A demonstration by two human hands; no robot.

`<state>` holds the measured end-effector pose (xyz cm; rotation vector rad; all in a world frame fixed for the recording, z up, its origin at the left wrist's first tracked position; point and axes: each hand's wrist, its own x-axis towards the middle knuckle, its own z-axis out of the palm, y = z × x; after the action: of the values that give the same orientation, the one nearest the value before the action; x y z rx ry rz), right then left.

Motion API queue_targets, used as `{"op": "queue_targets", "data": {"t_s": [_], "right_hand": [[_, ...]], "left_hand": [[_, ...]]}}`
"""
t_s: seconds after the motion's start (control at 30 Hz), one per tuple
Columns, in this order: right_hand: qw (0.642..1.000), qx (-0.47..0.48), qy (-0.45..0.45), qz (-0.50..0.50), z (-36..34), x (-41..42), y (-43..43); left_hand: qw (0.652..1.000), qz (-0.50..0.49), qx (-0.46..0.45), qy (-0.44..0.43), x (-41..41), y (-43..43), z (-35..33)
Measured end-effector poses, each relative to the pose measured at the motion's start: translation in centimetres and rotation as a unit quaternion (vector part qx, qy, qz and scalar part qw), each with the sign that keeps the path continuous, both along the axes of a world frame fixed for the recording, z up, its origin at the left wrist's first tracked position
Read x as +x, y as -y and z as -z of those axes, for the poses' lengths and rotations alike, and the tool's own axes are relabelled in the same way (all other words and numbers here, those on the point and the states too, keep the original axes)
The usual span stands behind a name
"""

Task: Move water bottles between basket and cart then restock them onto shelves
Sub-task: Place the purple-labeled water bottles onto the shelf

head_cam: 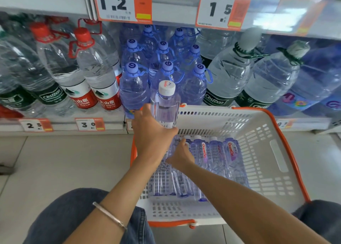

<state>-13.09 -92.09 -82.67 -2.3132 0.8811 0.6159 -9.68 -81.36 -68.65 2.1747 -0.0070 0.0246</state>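
Jeans (79, 216) flank 1 basket (276, 151), where small bottles (230, 155) lie in 2 rows. 4 caps show in the far row; arms hide part of the near row. Left hand (153, 136) wraps 1 bottle (165, 107), upright above the far rim. Right hand (181, 158) reaches among the lying ones, grip untellable. Likely restocking: next, stand it on the shelf (64, 127).

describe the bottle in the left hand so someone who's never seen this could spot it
Find the white, orange-rimmed basket in front of the shelves. Over its far left corner the left hand grips a small clear bottle with a white cap. It alone is upright and raised; the other small bottles lie flat in the basket.
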Motion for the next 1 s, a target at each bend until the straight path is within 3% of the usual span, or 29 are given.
{"op": "queue_targets", "data": {"t_s": [0.13,0.2,0.27,0.6,1.0], "right_hand": [[0.988,0.006,0.156,0.008,-2.6,-1.4,1.8],[0.961,0.026,0.271,0.048,-4.2,-2.0,2.8],[0.939,0.029,0.332,0.082,-6.0,-2.1,3.3],[0.905,0.049,0.422,0.032,-13.6,-0.6,5.1],[0.861,0.028,0.506,-0.039,-28.6,-0.1,9.0]], "left_hand": [[1.000,-0.015,0.001,0.004,0.3,0.2,-0.3],[1.000,-0.021,0.006,-0.001,0.4,0.2,-0.4],[1.000,-0.019,0.009,-0.007,0.7,0.5,-0.3],[0.999,0.003,0.026,-0.017,0.6,2.7,-3.3],[0.995,-0.003,0.008,0.096,0.4,5.7,-16.1]]}}
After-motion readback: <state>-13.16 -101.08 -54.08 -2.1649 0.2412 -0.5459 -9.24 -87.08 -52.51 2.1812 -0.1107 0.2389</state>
